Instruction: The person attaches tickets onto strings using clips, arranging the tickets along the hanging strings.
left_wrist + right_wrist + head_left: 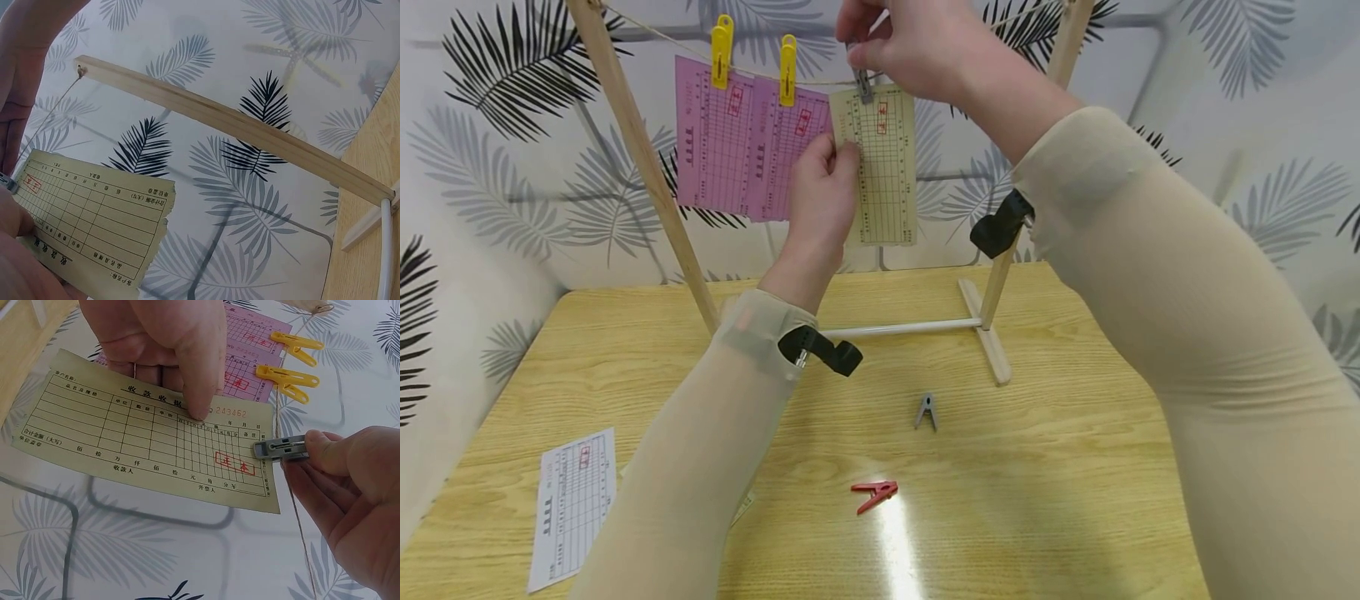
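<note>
Head view: right hand [917, 42] raised at the string [820, 81], fingers pinching a grey clothes peg [863, 83] set over the top edge of a yellowish slip [880, 167]. Left hand [822, 196] holding the same slip by its left edge, thumb on the front and fingers curled behind. Slip hanging upright from the string, just right of two pink slips [737, 154] — each held by a yellow peg [722, 50], the second yellow peg [787, 58] close beside it. String stretched between the two posts of a wooden rack [647, 167] standing on the surface [1075, 467].

Right wrist view: grey peg [281, 449] seen clamped over the slip's edge [150, 444] at the string, thumb and forefinger of the right hand [344, 481] gripping its tail end. Left thumb [194, 369] pressed flat on the printed face near the number, other fingers behind the paper. Pink slips and yellow pegs just beyond.

Left wrist view: slip [94, 219] in the lower left, its far corner ragged; wooden post [237, 125] crossing the frame.

On the surface — a loose grey peg [927, 411], a red peg [874, 494] nearer the person, and a white slip [574, 504] near the left edge, all well apart from both hands.
</note>
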A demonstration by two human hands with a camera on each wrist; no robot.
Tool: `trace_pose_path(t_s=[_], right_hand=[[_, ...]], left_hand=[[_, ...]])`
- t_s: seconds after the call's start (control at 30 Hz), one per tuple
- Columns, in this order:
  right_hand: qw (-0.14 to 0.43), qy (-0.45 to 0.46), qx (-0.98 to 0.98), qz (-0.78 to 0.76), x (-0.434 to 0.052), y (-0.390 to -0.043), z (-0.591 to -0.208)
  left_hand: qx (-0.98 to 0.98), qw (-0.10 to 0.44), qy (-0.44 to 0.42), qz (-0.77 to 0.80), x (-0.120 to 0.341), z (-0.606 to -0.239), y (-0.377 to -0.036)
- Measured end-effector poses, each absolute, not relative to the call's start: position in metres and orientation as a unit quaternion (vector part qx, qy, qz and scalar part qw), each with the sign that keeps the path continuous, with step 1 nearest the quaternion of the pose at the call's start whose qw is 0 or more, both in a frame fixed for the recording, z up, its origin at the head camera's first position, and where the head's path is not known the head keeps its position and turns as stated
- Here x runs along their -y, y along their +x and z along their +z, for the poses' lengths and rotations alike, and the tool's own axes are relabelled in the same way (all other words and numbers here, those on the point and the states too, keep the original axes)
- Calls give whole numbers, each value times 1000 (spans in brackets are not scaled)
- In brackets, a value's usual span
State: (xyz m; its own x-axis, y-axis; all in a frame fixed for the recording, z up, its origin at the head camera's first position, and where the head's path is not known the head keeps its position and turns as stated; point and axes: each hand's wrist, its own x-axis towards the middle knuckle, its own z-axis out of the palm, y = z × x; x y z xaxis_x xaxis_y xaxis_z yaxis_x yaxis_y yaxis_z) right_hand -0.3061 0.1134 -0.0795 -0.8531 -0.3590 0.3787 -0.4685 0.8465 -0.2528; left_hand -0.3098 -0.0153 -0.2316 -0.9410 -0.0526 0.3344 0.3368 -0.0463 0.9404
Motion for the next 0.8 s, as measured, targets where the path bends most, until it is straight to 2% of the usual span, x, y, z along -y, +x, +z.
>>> trace_pose_path(t_s=[0.8], right_hand=[[139,234,946,175,-116,-311,-79]], left_hand=[[670,130,-107,-723,23,-238,-313]])
